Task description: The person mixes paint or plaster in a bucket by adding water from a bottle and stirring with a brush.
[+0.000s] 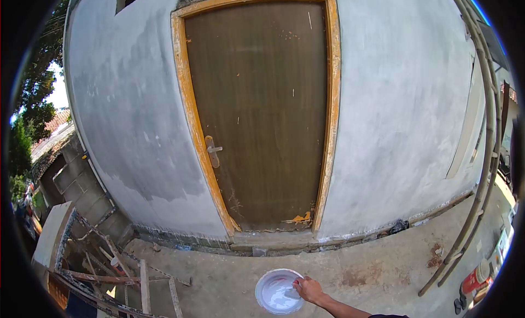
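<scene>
At the bottom centre stands a round white bucket (pixel 268 301) with white paint (pixel 276 297) inside. My right hand (pixel 310 290) comes in from the lower right and is closed at the bucket's right rim. It grips a paintbrush (pixel 293 292), whose pale, paint-covered end dips toward the paint. Most of the handle is covered by my fingers, with a bit of red showing. My left hand is out of view.
Ahead is a brown door (pixel 257 115) in a worn orange frame, between whitish walls (pixel 399 110). A bamboo ladder (pixel 483 203) leans at right, near a red-and-white can (pixel 474 278). Wooden scaffolding (pixel 104 263) stands on the concrete floor (pixel 219 279) at lower left.
</scene>
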Demonstrator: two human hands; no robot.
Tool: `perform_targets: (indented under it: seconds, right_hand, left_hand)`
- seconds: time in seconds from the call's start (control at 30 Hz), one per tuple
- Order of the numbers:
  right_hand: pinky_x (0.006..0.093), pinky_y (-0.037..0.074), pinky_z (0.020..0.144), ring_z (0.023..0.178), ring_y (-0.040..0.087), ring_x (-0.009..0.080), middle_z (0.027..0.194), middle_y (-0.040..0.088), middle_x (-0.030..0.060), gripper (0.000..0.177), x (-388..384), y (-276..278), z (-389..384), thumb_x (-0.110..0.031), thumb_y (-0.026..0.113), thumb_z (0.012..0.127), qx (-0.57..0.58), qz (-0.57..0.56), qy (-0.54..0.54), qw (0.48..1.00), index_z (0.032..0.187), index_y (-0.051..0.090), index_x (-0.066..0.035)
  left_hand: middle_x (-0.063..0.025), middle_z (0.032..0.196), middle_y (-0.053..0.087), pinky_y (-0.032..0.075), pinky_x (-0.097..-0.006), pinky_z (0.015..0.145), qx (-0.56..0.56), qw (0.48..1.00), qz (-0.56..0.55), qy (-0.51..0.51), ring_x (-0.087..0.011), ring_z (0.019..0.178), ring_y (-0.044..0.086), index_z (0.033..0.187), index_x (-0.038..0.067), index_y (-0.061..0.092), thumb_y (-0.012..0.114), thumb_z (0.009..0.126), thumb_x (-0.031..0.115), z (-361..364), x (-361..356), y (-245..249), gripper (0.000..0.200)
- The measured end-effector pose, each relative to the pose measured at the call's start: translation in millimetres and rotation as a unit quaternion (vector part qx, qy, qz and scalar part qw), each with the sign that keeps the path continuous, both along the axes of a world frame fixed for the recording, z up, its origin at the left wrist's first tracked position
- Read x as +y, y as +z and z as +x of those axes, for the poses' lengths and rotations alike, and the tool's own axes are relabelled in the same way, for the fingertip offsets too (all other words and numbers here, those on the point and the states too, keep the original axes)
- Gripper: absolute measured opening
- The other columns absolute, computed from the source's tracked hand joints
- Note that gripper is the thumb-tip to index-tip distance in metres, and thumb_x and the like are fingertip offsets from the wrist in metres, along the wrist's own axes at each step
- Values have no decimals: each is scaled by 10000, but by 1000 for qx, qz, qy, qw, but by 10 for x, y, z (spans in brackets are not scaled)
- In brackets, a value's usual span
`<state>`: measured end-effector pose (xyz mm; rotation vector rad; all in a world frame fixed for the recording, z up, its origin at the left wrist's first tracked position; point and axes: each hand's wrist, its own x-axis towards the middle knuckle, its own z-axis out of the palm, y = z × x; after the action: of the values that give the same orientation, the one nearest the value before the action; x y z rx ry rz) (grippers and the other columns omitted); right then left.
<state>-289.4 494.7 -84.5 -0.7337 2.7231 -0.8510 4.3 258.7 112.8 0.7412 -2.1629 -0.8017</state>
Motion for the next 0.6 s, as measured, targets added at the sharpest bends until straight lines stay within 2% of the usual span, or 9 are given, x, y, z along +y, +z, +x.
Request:
perform_targets:
  seconds: [0.2,0.4,0.5,0.6]
  right_hand:
    - [508,542,781,869,665,419,962,664,235,314,89,-29,352,-356,592,940,32,1,-87,996,1107,671,-102]
    - [519,532,799,893,661,428,970,670,249,317,-235,47,872,-349,582,939,37,-1,-109,993,1085,679,-86]
    - [494,538,775,861,664,414,952,678,235,296,-490,67,1175,-338,608,926,64,4,-113,992,1068,675,-88]
    - [521,523,822,912,656,428,982,660,263,318,-802,147,1505,-342,575,944,39,-3,-89,995,1118,662,-91]
  left_hand:
    - [-240,1474,410,374,-438,1081,82,987,-132,-43,-342,1346,420,1364,44,509,774,838,270,44,-493,687,630]
    - [-230,1473,415,373,-436,1078,212,940,-262,-38,-331,1344,421,1375,39,501,783,829,277,723,-1001,1390,659]
    - [-225,1473,418,373,-435,1077,265,919,-290,-38,-325,1343,421,1381,37,497,787,824,281,1139,-1219,1496,674]
    - [-220,1472,421,372,-434,1075,287,913,-282,-72,-320,1342,421,1387,34,493,792,819,285,1470,-1404,1358,689]
